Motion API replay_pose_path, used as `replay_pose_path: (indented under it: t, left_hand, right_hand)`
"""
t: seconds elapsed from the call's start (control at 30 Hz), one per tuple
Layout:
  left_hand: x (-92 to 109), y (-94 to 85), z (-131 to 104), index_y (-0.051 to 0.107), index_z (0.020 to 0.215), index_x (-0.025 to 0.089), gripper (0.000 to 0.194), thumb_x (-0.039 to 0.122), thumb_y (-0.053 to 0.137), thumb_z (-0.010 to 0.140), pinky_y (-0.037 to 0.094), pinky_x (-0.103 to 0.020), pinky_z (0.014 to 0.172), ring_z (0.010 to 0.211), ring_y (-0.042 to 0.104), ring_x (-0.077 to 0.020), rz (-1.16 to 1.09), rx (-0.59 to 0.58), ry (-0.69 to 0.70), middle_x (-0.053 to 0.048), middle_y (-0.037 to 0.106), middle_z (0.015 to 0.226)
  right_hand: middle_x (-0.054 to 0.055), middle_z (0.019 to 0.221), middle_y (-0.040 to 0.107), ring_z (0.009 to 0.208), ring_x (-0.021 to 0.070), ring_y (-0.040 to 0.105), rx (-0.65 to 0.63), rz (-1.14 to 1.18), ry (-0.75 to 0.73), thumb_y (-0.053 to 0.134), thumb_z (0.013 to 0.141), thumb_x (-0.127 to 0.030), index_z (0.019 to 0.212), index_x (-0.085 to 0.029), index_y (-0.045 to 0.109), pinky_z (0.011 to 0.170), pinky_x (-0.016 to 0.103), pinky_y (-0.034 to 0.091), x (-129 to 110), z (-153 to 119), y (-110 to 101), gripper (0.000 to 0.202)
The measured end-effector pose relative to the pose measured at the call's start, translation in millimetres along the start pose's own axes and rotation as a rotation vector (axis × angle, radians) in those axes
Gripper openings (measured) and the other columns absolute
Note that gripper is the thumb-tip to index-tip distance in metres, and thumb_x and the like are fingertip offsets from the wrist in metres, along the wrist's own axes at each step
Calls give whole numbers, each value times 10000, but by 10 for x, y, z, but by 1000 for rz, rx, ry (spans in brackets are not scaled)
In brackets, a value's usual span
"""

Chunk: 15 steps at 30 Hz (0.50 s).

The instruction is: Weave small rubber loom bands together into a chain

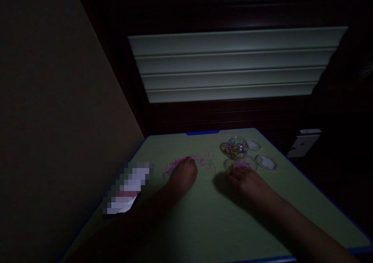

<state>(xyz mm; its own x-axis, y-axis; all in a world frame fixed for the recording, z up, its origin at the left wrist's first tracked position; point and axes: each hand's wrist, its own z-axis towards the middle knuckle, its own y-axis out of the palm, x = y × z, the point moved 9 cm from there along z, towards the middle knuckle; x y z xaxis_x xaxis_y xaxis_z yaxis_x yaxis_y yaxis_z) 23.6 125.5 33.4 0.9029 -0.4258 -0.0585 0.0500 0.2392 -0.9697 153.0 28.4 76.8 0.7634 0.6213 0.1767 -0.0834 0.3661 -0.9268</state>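
Left hand [185,175] curled over pink strands [176,162], left on the table [201,220]; right hand [246,183] bent at near clear tub [255,163], right. Cannot tell what either pinches. Small, light pickups should limit tangling.

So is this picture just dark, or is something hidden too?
Head view: dim overall, lighter on the white slatted panel; a soft shadow lies left of the right hand; coarse pixelation covers most of a white item at the tabletop's left; the pink loops lose fine detail.
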Motion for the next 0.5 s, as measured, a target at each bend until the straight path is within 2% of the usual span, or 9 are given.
replay_pose_path:
  t: [0.5]
  left_hand:
    - [14, 30, -10, 575, 944, 81, 269, 38, 345, 812, 439, -309, 819, 886, 556, -203, 54, -66, 1, -136, 562, 961]
  right_hand:
    - [39, 758, 606, 710, 159, 527, -27, 6, 8, 556, 780, -95, 810, -157, 575, 678, 293, 334, 9, 1, 15, 72]
